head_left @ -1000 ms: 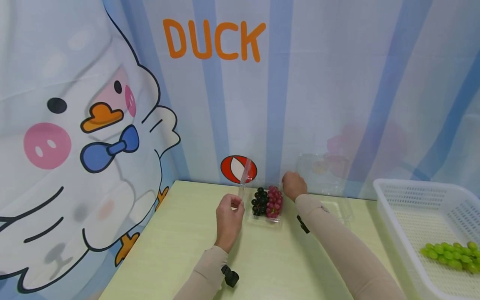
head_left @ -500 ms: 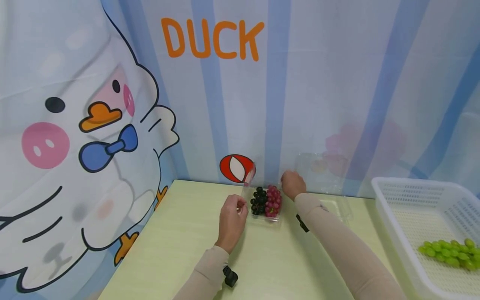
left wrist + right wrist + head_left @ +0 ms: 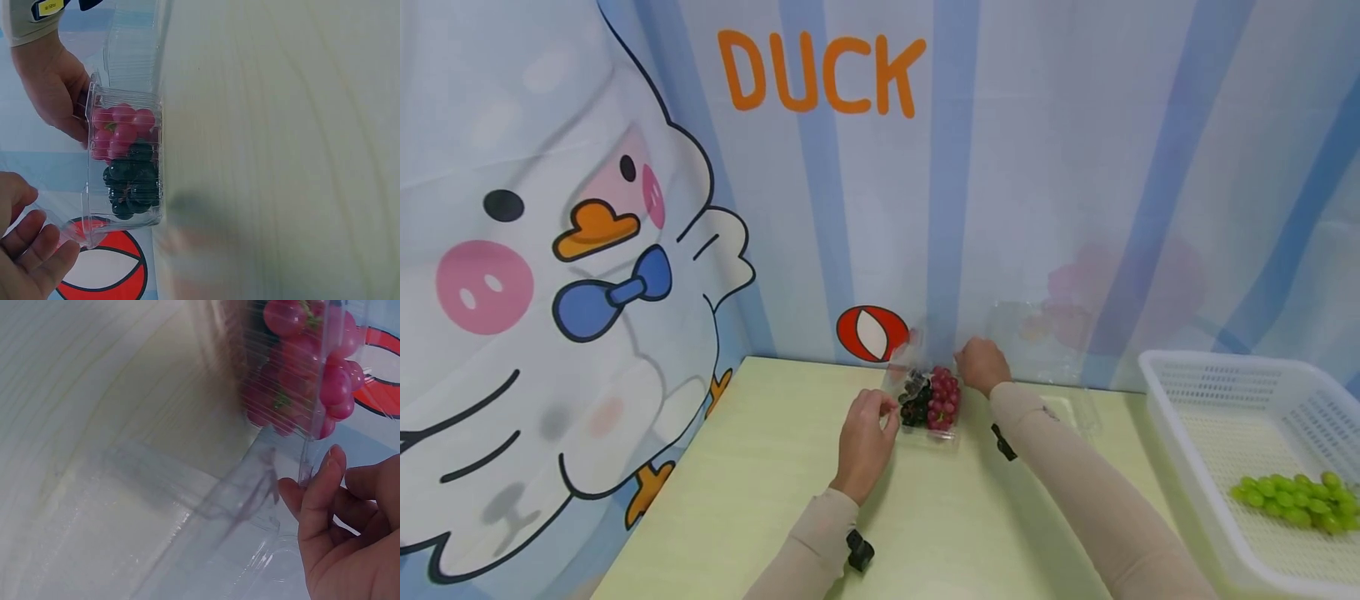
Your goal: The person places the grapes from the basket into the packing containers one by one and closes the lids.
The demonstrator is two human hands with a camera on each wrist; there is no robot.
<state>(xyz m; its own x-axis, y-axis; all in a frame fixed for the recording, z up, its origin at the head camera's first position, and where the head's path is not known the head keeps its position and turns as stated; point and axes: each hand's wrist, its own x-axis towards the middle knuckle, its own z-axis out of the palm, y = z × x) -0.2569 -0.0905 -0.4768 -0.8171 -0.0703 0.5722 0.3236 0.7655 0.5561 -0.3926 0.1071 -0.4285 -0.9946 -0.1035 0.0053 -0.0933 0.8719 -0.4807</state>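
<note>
A clear plastic clamshell box (image 3: 928, 439) holds black grapes (image 3: 914, 413) on the left and red grapes (image 3: 943, 400) on the right. My right hand (image 3: 983, 365) pinches the box's rim between thumb and fingers at its right side, by the red grapes (image 3: 300, 375). At the left side, my left hand (image 3: 863, 446) has its thumb and fingers apart, with the fingertips right by the see-through lid (image 3: 65, 228). That lid leans over the black grapes in the head view. Through the box wall the black grapes (image 3: 131, 187) show in the left wrist view.
Another clear clamshell box (image 3: 1067, 408) stands open behind my right forearm, its lid against the curtain. A white plastic basket (image 3: 1195, 467) at the right holds green grapes (image 3: 1296, 502). The duck-print curtain (image 3: 1030, 183) borders the table's back edge.
The lid at the box's left side has tipped from upright over toward the black grapes. My left hand has moved slightly right, its fingers parting, while my right hand stays at the rim.
</note>
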